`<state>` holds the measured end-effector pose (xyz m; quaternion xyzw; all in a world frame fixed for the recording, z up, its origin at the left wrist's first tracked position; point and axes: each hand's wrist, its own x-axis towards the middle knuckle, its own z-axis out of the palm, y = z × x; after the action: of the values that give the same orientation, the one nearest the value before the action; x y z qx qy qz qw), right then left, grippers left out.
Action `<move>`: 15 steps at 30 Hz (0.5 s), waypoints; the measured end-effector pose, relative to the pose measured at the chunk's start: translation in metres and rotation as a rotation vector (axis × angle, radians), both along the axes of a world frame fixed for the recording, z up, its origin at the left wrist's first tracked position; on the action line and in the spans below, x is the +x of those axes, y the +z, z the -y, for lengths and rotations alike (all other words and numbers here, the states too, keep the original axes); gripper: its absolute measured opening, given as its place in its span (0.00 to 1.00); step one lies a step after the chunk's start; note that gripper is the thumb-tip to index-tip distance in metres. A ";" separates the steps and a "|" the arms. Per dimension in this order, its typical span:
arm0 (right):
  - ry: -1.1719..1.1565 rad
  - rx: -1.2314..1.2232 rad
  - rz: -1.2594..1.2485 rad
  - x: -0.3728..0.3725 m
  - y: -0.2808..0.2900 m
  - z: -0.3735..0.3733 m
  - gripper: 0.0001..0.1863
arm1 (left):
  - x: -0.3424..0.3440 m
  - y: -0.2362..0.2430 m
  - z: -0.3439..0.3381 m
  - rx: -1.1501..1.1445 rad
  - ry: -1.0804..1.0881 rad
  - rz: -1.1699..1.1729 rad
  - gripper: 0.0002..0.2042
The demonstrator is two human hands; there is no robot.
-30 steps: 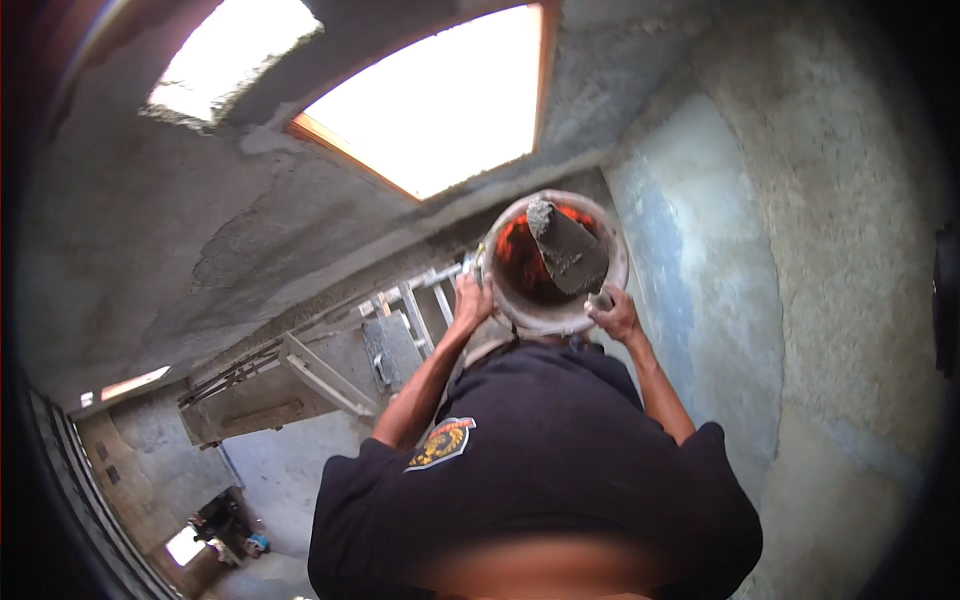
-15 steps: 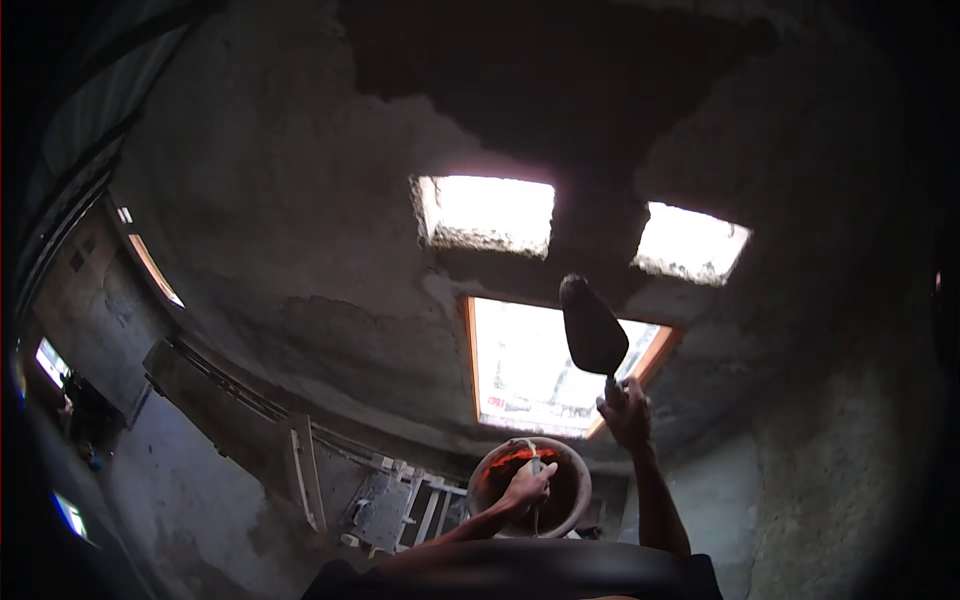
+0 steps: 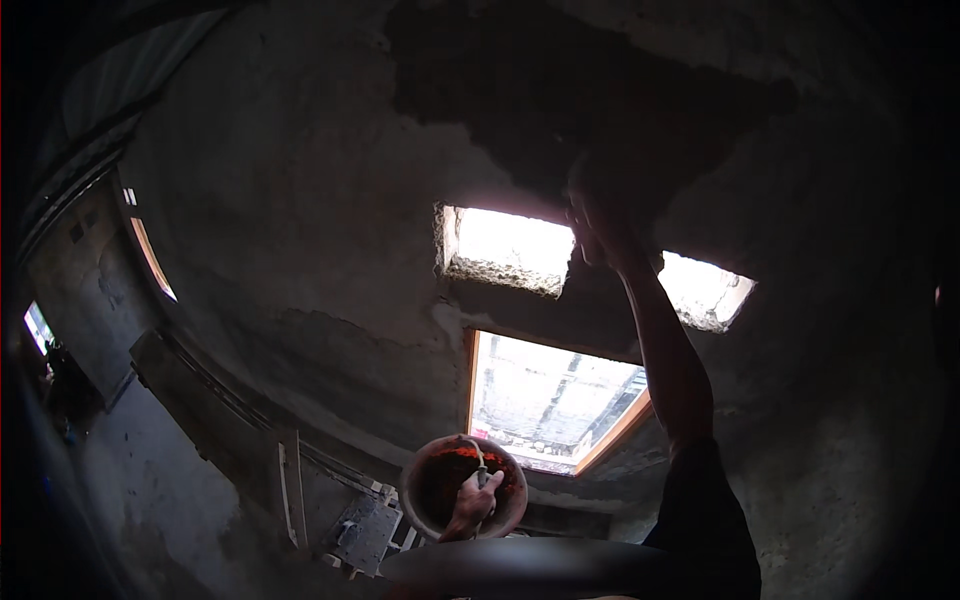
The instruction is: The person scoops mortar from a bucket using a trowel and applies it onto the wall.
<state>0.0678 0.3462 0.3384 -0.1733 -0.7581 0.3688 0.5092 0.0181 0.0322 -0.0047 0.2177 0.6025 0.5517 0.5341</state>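
- in the head view, the bucket [image 3: 411, 492] is near the lower edge, its round mouth facing up, just below the lower left corner of the wooden-framed window [image 3: 560, 400] as the view has it.
- the left hand [image 3: 474, 503] reaches over the bucket's near rim to the handle [image 3: 481, 458], which runs across the mouth from the far rim; a hold from above probably serves to steady the bucket upright, with its opening within reach.
- whether the bucket hangs from this hand alone or also rests on something cannot be told, as its base is hidden.
- the bucket's inner wall shows red-orange patches; what lies deeper is too dark to make out.
- the right hand [image 3: 602, 238] is high on the arm's full stretch, in front of the wall [image 3: 300, 220], between the small left opening [image 3: 510, 245] and the small right opening [image 3: 708, 290], close under the lower edge of the dark patch [image 3: 590, 95]; the long reach seems due to that height.
- the left fingers are curled closed around the handle, with no visible gap.
- the right fingers look bent, but shadow swallows their tips: how far they are parted, whether they grip anything, and whether they touch the wall cannot be told.
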 end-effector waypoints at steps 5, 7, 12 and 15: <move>0.221 -0.180 -0.024 -0.084 0.078 -0.023 0.14 | -0.009 0.011 0.009 -0.004 0.100 0.160 0.11; -0.085 0.131 -0.375 -0.125 0.095 -0.045 0.15 | -0.006 0.011 0.010 -0.013 0.127 0.153 0.12; -0.413 0.310 -0.296 -0.172 0.129 -0.060 0.23 | -0.002 0.003 0.018 -0.030 0.172 0.290 0.12; -0.608 0.455 -0.201 -0.185 0.130 -0.051 0.26 | 0.005 -0.001 0.023 -0.050 0.172 0.286 0.12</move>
<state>-0.1176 0.3971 0.4684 -0.2358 -0.6809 0.0390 0.6923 0.0234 0.0088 -0.0052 0.0713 0.5504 0.6056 0.5703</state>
